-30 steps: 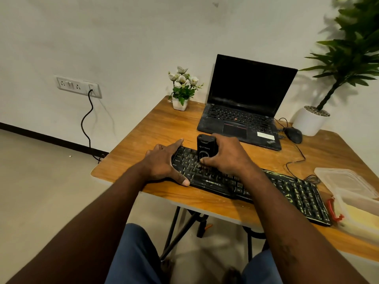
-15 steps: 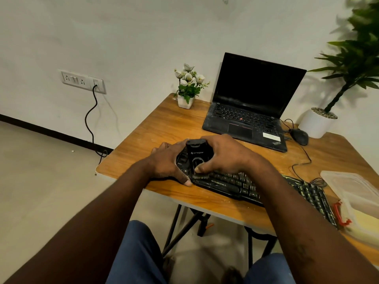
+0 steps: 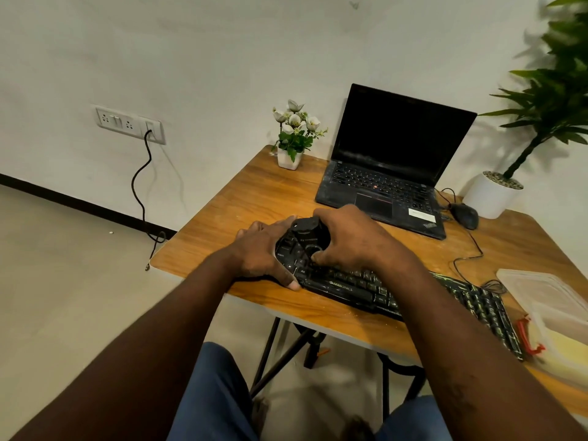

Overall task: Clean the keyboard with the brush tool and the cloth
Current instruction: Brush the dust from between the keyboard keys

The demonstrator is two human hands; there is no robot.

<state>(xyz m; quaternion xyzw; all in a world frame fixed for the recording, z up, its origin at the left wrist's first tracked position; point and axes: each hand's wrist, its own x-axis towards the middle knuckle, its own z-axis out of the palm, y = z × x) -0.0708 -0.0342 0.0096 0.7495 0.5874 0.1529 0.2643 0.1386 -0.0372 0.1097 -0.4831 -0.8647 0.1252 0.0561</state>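
Note:
A long black keyboard (image 3: 356, 286) lies along the near edge of the wooden table (image 3: 254, 192). My right hand (image 3: 350, 240) grips a black brush tool (image 3: 307, 235) and holds it down on the keyboard's left end. My left hand (image 3: 264, 253) holds that left end, thumb at the front edge and fingers curled over the back. The brush's bristles are hidden beneath the tool. A pale yellow cloth (image 3: 560, 345) shows inside the plastic box at the right edge.
An open black laptop (image 3: 381, 186) stands behind the keyboard, with a mouse (image 3: 465, 215) and its cable to the right. A small flower pot (image 3: 291, 157) sits at the back left, a large potted plant (image 3: 491, 195) at the back right. The clear plastic box (image 3: 547, 300) has a red clip.
My right hand has slid the brush tool leftward along the keys, close to my left hand. The view has shifted right and slightly nearer.

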